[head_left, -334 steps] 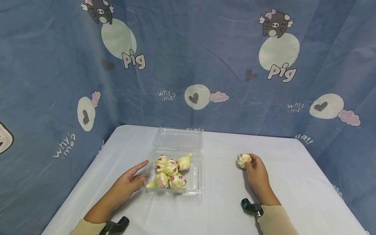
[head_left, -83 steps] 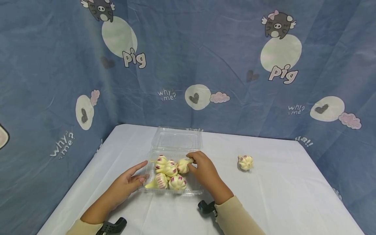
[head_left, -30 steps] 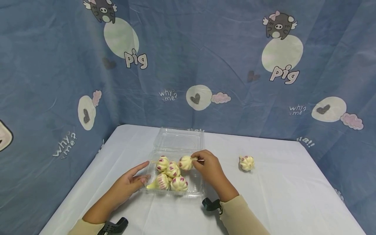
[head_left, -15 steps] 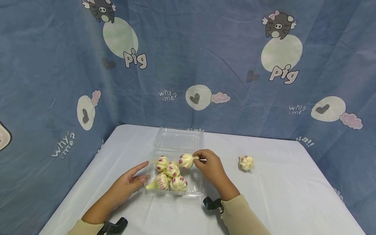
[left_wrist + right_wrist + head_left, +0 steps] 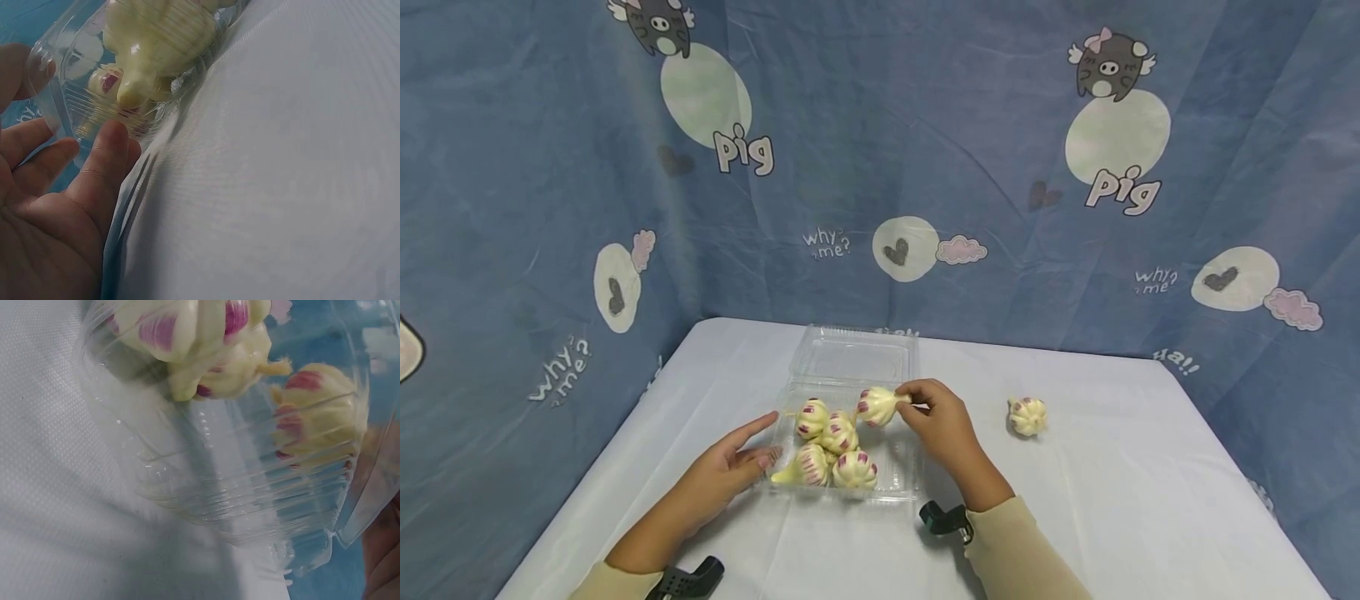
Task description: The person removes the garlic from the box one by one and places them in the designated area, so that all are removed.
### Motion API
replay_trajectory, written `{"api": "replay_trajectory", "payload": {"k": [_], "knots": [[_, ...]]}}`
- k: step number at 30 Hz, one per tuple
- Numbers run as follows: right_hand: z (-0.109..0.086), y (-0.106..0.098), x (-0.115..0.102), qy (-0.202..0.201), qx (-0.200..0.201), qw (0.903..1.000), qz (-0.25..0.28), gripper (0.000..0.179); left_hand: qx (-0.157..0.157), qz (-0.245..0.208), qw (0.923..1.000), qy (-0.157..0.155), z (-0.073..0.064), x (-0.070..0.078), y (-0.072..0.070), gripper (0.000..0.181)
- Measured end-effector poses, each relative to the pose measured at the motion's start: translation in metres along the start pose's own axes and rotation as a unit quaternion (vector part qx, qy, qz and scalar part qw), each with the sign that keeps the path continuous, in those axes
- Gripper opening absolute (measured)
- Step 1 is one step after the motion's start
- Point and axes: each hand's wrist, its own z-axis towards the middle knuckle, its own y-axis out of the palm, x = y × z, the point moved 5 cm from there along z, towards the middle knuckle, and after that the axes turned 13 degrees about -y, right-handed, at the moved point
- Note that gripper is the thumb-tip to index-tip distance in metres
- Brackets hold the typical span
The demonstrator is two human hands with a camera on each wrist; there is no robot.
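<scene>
Right hand (image 5: 943, 423): thumb and fingers pinch a garlic (image 5: 876, 407) by its stem, round end facing left. We place it over the far right part of the clear box (image 5: 895, 457); whether it touches the floor there, we cannot tell. Left hand (image 5: 724, 472): fingers spread and loose, grasping nothing, just at the box's left wall. In the box we count four bulbs (image 5: 840, 433), clustered left and near. Lid (image 5: 855, 357) folded back beyond. Well apart, rightward, a lone bulb (image 5: 1027, 417) on the white table (image 5: 1120, 475). Behind, a blue curtain (image 5: 1000, 325).
</scene>
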Motion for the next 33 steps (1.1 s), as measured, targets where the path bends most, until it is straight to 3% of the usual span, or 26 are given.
{"api": "replay_trajectory", "payload": {"k": [18, 33], "knots": [[-0.001, -0.008, 0.011, 0.058, 0.038, 0.9954, 0.067, 0.016, 0.013, -0.003, 0.9999, -0.008, 0.003, -0.004, 0.000, 0.074], [-0.001, -0.016, 0.015, 0.066, 0.093, 0.9915, 0.063, 0.016, 0.005, -0.012, 0.9999, 0.002, 0.002, -0.001, -0.001, 0.072]]}}
